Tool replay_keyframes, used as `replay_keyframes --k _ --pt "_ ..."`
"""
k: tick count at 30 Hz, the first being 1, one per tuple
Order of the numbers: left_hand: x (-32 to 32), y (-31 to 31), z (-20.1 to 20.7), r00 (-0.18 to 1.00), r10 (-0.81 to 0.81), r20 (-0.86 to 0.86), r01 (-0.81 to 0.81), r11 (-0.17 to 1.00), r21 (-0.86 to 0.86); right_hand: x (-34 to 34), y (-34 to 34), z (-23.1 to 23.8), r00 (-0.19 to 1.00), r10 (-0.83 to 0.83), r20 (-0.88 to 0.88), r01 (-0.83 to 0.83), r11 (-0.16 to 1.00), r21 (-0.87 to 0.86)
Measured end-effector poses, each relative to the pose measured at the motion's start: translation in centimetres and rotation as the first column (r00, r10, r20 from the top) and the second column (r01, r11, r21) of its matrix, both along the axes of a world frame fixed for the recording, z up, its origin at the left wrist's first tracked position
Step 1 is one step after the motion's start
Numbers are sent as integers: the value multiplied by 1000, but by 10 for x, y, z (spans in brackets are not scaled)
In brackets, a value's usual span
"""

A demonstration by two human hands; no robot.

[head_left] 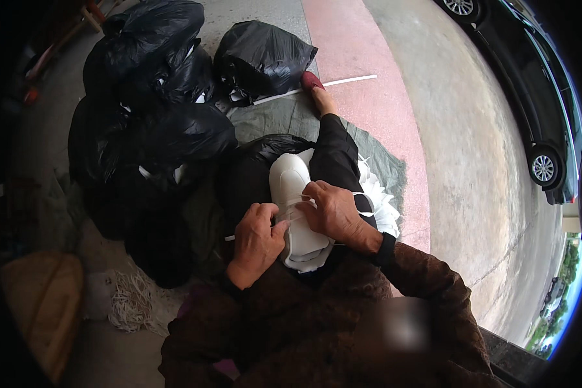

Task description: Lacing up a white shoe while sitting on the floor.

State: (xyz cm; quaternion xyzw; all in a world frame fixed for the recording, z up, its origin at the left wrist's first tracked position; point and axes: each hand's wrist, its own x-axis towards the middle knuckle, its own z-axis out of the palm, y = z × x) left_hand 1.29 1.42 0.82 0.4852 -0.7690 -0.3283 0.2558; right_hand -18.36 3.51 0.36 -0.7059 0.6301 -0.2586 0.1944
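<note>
A white shoe (287, 178) lies across my lap, its rounded toe pointing away from me. Over its middle, my left hand (257, 244) is closed in a pinch at the left side and appears to hold a thin white shoelace. From the right, my right hand (335, 210) also pinches at the lace, with its fingertips over the upper. The fingers partly hide the eyelets and the lace's path. Beyond my right wrist, several white shoe pieces (383, 205) lie fanned out in a stack beside my leg.
Black plastic bags (152, 129) are heaped at the left, and another black bag (262, 58) stands ahead. A tangle of white laces (132, 301) lies at lower left. Under my leg spreads a green-grey sheet (278, 115). A dark car (530, 84) is parked at far right.
</note>
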Motion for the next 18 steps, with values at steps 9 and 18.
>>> replay_keyframes --k 9,18 --pt "-8 -3 9 997 -72 -17 66 968 -242 -39 -10 2 433 -718 545 -281 467 838" --pt "50 -22 18 976 -177 127 216 852 -478 -28 2 5 900 -378 219 146 733 665"
